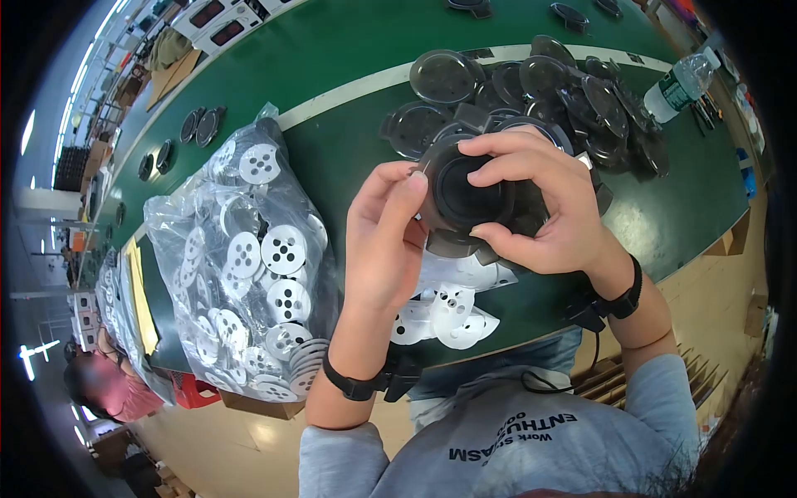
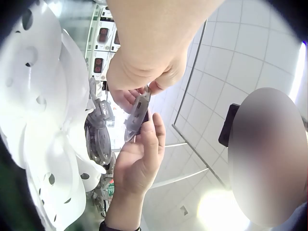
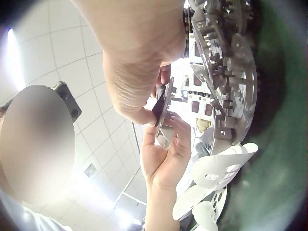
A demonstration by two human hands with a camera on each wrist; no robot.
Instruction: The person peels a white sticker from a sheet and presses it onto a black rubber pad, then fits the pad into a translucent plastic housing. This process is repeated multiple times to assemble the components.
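Note:
A dark translucent round cover (image 1: 440, 217) is held up between both hands over the green table. On its upper face lies a smaller black round piece (image 1: 471, 189). The left hand (image 1: 383, 241) pinches the cover's left edge between thumb and fingers. The right hand (image 1: 552, 195) curls its thumb and fingers round the black piece from the right. In the left wrist view the cover (image 2: 137, 113) is seen nearly edge-on between the hands. The right wrist view shows the cover (image 3: 165, 105) edge-on, with the left hand (image 3: 166, 163) at its lower end.
A clear bag (image 1: 178, 241) of white perforated discs lies left. More white discs (image 1: 452, 315) lie below the hands. Dark covers (image 1: 544, 76) are piled behind, beside a water bottle (image 1: 677, 87). Further dark pieces (image 1: 207, 126) stand at the far left. Another person (image 1: 124, 386) is at lower left.

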